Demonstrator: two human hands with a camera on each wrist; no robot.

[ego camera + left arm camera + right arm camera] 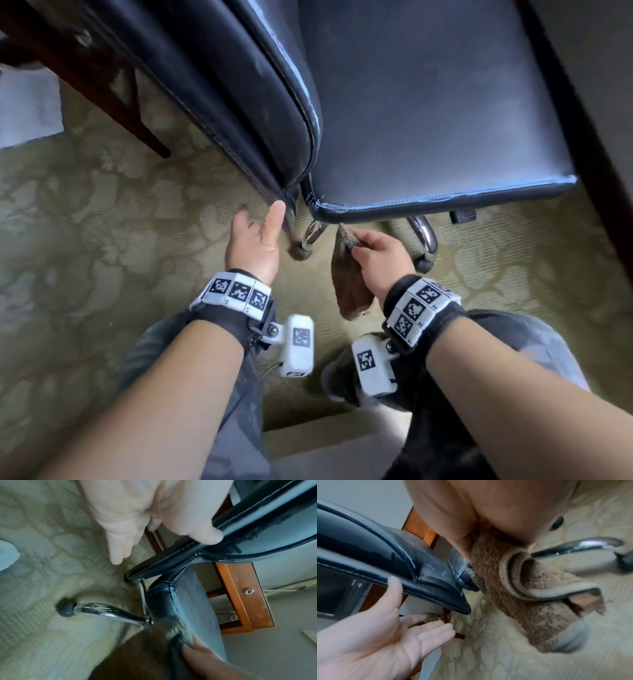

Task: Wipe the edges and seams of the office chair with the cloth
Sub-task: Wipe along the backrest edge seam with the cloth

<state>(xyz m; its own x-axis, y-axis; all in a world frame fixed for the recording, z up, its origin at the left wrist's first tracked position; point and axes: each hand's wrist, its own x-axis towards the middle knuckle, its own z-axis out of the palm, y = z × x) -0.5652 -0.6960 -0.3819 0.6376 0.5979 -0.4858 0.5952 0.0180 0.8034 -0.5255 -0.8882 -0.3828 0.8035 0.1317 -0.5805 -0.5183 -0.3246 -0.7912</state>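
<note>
- Office chair (428, 113): black glossy leather, white stitched seams, scuffed rounded edges; stands on a pale green floral-patterned carpet (85, 212) directly ahead of the person.
- Left hand (255, 240): fingers straight and spread, palm open, thumb tip touching the lower corner of the padded backrest (239, 85).
- Chrome tube legs (424, 236): curved, polished, ending in dark rubber caps on the carpet.
- Right hand (380, 253): pinches a brown terry cloth (349, 287), fuzzy with a bound hem, pressed to the front seat edge near its corner; the rest hangs down.
</note>
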